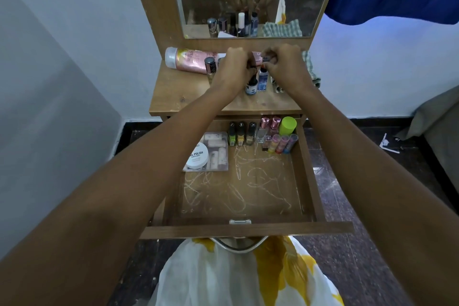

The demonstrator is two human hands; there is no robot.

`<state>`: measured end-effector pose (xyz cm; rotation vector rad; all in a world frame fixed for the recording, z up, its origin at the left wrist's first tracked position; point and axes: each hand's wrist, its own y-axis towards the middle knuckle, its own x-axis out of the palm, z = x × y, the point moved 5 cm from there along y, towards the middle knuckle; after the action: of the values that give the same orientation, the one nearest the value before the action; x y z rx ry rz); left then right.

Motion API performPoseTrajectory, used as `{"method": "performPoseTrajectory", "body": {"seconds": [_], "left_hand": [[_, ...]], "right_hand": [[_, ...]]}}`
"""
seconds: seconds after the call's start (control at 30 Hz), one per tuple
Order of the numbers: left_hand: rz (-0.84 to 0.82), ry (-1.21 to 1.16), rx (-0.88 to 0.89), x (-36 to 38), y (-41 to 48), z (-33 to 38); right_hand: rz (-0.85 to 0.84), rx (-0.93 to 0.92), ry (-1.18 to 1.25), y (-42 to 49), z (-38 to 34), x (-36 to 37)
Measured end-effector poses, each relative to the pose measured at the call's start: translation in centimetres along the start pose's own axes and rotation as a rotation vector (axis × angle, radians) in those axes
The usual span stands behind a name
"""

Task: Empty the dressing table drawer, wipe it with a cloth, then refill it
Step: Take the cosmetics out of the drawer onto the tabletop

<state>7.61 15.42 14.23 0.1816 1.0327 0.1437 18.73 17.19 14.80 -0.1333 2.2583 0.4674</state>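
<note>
Drawer (248,229) pulled fully out, low and toward the person; the floor is scribbled and not wiped yet; what's left sits at the back under the tabletop (173,97) lip: clear box (218,156) back-left, three upright polish bottles (241,134) centre, green-capped jar (288,125) and lip tubes (283,143) back-right. Both hands are up on the tabletop, beyond and above that stock. Left hand (232,68) sits nearer the box and right hand (285,65) nearer the tubes. Fingers of both curl down over the dark bottle (251,86) and blue bottle (262,80); can't tell whether they're gripping or letting go. Judged as mid-emptying.
</note>
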Motion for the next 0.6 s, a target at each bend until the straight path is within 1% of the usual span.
{"method": "performPoseTrajectory", "body": {"seconds": [0.6], "left_hand": [[0.039,-0.045,-0.034,0.42,0.3,0.06]], "right_hand": [[0.011,-0.003,0.061,0.83,0.53,0.38]]}}
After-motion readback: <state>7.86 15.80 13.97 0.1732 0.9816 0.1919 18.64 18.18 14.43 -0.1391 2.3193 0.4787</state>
